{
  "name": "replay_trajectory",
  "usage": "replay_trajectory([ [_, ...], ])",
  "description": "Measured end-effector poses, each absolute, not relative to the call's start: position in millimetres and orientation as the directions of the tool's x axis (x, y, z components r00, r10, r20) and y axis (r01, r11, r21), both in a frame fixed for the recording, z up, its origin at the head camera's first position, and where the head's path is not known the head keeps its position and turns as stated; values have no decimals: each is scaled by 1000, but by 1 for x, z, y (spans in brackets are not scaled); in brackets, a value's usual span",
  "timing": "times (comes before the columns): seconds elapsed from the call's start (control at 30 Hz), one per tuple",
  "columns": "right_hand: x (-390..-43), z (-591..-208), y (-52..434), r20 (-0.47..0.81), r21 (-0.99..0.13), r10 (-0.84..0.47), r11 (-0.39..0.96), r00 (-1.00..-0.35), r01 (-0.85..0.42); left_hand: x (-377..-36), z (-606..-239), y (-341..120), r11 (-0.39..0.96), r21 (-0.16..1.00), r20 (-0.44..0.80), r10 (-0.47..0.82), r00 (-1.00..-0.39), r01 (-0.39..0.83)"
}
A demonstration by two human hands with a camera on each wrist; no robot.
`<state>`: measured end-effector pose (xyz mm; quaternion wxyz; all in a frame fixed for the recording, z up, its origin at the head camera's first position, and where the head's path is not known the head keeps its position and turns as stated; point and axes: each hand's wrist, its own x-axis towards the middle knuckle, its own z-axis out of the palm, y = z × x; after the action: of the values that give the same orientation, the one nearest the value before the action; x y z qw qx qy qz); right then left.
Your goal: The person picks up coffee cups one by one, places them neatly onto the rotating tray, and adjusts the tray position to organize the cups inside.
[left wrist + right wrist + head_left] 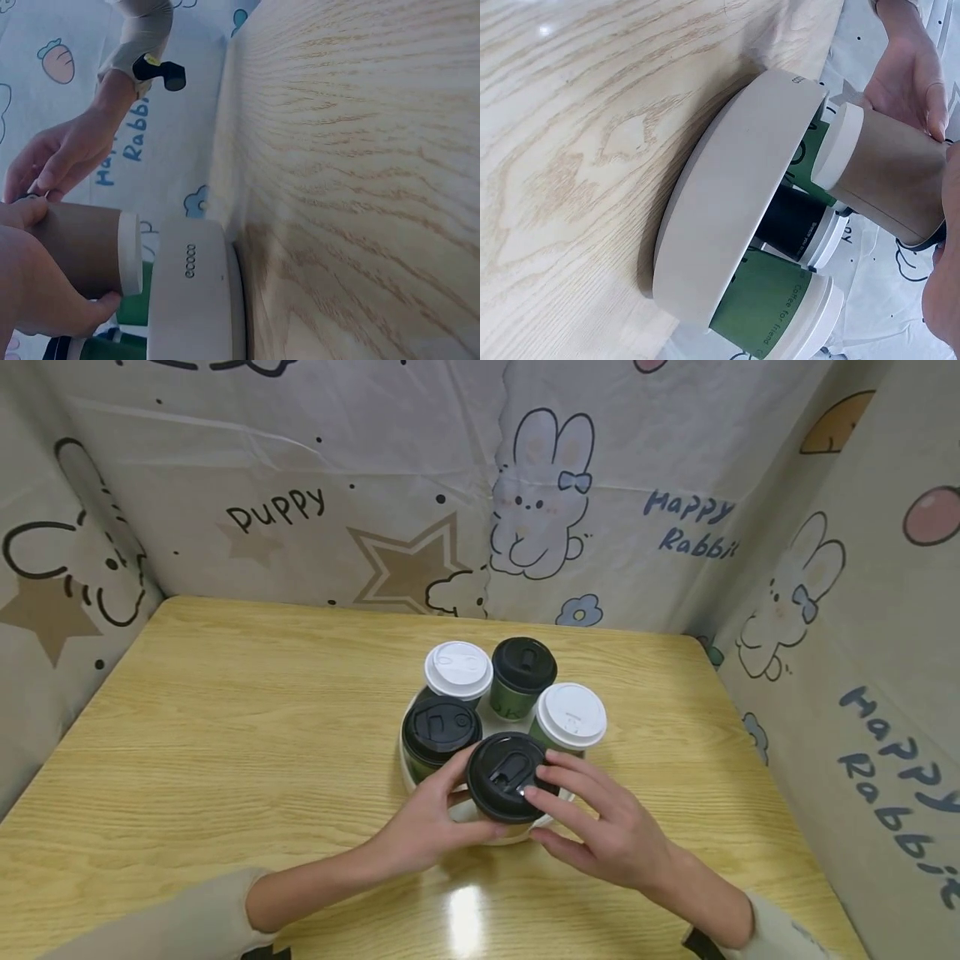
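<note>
A brown coffee cup [82, 244] with a black lid [507, 777] and a white band at its bottom is raised over the near side of a round cream tray [727, 202]. My left hand [431, 818] grips the cup's side, thumb and fingers spread around it. Fingertips of my right hand [607, 822] rest on the lid's right side, with the thumb close below its rim. Around it, in the tray, stand a black-lidded cup [441, 727], a white-lidded cup [459, 668], a green cup with a black lid [523, 668] and another white-lidded cup [572, 717].
The tray stands on a light wooden table [247, 718]; its high wall carries the word "ecoco". Printed cloth [405, 468] with rabbits and stars hangs behind the table and along both sides.
</note>
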<state>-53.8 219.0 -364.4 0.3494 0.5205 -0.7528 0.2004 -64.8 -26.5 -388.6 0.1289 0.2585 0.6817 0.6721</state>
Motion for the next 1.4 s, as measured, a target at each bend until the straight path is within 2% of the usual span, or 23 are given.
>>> replay_trajectory([
  [0.27,-58,-366,221,732,77,-648,387,-212,-919,-66,-393,-14,25,969,200,497,-845,244],
  [0.6,-62,-376,227,711,41,-648,427,-274,-903,-70,-398,-8,73,967,181,478,-859,244],
  [0.83,-64,-386,229,708,48,-654,421,-266,-906,-71,-404,-5,115,972,119,504,-855,204],
  [1.1,-64,-397,231,705,26,-649,427,-287,-904,-73,-407,-7,143,966,112,517,-849,215],
  [1.4,-67,-402,232,698,30,-662,409,-274,-912,-78,-409,-13,151,966,99,543,-834,212],
])
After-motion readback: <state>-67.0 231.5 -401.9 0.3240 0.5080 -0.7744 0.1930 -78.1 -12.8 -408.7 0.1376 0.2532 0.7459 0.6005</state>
